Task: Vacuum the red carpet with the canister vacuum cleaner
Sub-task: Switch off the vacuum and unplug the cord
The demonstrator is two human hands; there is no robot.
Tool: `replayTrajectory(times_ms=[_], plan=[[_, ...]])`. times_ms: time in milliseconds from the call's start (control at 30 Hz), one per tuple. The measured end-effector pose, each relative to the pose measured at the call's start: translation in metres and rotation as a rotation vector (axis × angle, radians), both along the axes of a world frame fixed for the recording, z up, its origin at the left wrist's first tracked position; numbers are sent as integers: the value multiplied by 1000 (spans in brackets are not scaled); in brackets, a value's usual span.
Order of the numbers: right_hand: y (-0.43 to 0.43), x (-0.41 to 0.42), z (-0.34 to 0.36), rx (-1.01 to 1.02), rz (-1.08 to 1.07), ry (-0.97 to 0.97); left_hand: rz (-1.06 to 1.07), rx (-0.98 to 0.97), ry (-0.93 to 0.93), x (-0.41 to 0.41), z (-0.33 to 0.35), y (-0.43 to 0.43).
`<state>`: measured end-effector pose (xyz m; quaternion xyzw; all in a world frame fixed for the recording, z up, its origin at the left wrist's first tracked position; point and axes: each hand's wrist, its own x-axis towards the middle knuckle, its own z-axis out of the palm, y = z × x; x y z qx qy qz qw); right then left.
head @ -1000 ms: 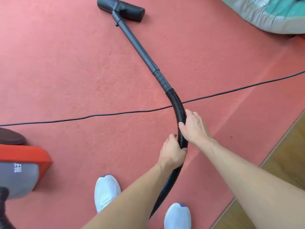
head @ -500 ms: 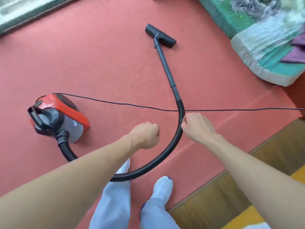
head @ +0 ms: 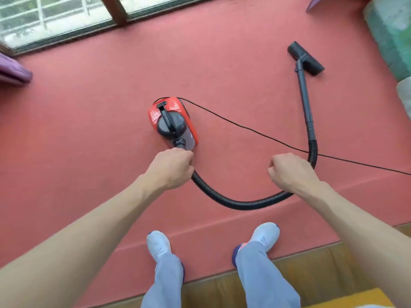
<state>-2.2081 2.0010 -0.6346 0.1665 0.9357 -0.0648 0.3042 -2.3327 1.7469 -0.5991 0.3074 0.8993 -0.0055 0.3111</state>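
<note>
Comparing frames, what changed? (Student)
Our right hand [head: 291,172] released the black ribbed plastic hose [head: 244,204] and is clenched, empty; whether our left hand [head: 171,167] grips it, we cannot tell. With the red canister vacuum cleaner [head: 175,121] idle on the red carpet [head: 89,130], we judge vacuuming paused. (Tutor)
</note>
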Motion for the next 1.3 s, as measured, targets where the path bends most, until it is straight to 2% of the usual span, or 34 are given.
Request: replayTrajectory(times_ms=[133,267,467,700,800,967,1067,1167,1300], plan=[[-92,-31,15,-14,-20,24,94,62,27,-17,15,-94],[-190,-60,46,-70,-61,-2,221,71,-20,-35,45,-174],[-285,-135,78,-116,-7,94,148,23,-9,-105,79,-236],[-296,-220,58,-142,-102,157,55,4,11,-201,65,-234],[-293,-256,37,-146,-168,122,20,-13,-16,-241,47,-221],[-291,-314,3,-160,-258,98,-81,-47,-80,-306,6,-191],[-294,-338,-21,-179,-324,97,-60,-21,-122,-338,-25,-177],[-297,-355,-48,-194,-372,76,-55,23,-151,-357,-56,-172],[-301,-370,-99,-167,-403,51,-149,56,-201,-370,-106,-164]])
